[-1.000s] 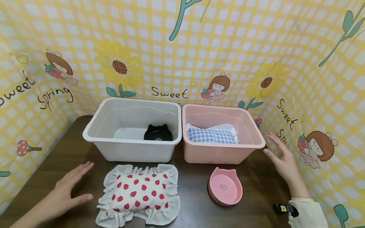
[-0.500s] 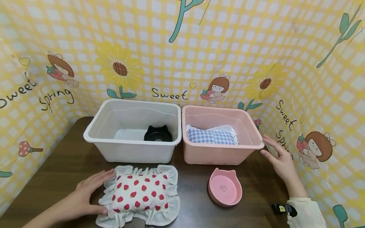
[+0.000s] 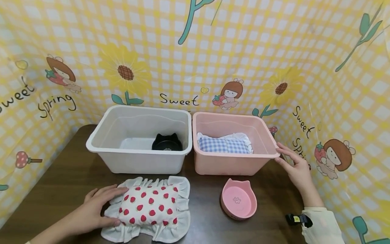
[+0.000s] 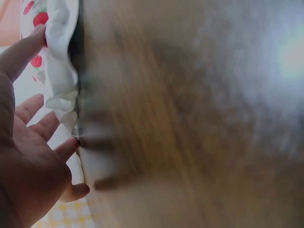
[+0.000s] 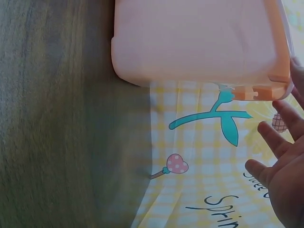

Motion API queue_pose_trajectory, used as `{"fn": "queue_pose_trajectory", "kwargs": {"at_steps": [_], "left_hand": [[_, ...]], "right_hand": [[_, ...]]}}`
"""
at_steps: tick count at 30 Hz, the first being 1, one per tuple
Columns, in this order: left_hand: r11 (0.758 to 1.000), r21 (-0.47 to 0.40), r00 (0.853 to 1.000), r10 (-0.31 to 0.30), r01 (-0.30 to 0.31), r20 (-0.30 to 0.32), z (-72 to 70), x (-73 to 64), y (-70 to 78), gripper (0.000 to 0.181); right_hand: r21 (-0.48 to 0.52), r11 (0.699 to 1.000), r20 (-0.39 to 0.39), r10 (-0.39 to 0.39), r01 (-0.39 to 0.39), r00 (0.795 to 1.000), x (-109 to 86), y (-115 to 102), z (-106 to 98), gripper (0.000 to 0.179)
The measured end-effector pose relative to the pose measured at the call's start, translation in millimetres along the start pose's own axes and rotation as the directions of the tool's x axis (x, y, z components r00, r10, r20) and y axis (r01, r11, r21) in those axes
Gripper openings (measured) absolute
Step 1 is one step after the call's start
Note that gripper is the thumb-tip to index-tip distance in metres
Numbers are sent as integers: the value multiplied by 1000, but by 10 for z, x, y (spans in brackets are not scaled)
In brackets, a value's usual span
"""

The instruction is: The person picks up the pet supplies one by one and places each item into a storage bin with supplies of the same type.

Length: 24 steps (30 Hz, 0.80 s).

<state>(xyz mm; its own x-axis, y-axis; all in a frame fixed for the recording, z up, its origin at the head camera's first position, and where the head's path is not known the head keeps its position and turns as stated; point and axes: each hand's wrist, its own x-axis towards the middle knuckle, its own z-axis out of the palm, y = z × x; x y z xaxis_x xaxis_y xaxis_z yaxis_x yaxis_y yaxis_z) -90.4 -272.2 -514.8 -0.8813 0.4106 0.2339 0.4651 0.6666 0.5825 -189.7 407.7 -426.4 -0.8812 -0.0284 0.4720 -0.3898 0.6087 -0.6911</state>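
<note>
My left hand (image 3: 96, 210) rests its fingertips and thumb, spread apart, on the left edge of a small white pillow (image 3: 159, 203) with red strawberries and a ruffled border. The left wrist view shows that hand's thumb on the strawberry print and the fingers at the ruffle (image 4: 64, 71). At the right, my right hand (image 3: 296, 169) touches the right front corner of the pink bin (image 3: 234, 166) with extended fingertips. In the right wrist view its fingers lie close to the bin's rim (image 5: 280, 85). A blue checked pillow (image 3: 225, 144) lies inside the pink bin.
Left of the pink bin stands a white bin (image 3: 138, 162) with a black cat-eared bowl (image 3: 167, 140) in it. A pink cat-eared bowl (image 3: 237, 200) sits on the dark wooden table (image 3: 207, 220) in front. Yellow checked cloth (image 3: 170, 61) hangs behind and at both sides.
My left hand has moved right from the bare table onto the strawberry pillow's edge, which now bunches slightly. My right hand has moved slightly left to the pink bin's corner.
</note>
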Motion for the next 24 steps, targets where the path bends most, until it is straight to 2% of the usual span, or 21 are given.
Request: {"fn": "queue_pose_trajectory", "kwargs": {"at_steps": [3,7,11,15,19,24], "left_hand": [[1000,-6,1000,-12,12,-28,10,12,22,81],[997,-42,998,-61,59,-35,14,22,42,66],[991,-71,993,-115,113,-16,4,62,66,42],[985,-67,987,-158,157,-12,-3,111,108,28],[978,-65,980,-200,199,-8,-5,149,136,23],[975,-67,977,-212,211,-16,15,146,148,24]], "right_hand": [[33,999,-12,-1,2,1000,5,19,17,34],[33,999,-29,18,-17,999,-1,13,46,31],[25,998,-31,51,-51,998,-11,-163,44,30],[32,997,-29,71,-70,997,5,-298,33,31],[51,995,-35,88,-86,996,37,-178,38,31],[45,992,-23,118,-117,993,39,7,23,33]]}}
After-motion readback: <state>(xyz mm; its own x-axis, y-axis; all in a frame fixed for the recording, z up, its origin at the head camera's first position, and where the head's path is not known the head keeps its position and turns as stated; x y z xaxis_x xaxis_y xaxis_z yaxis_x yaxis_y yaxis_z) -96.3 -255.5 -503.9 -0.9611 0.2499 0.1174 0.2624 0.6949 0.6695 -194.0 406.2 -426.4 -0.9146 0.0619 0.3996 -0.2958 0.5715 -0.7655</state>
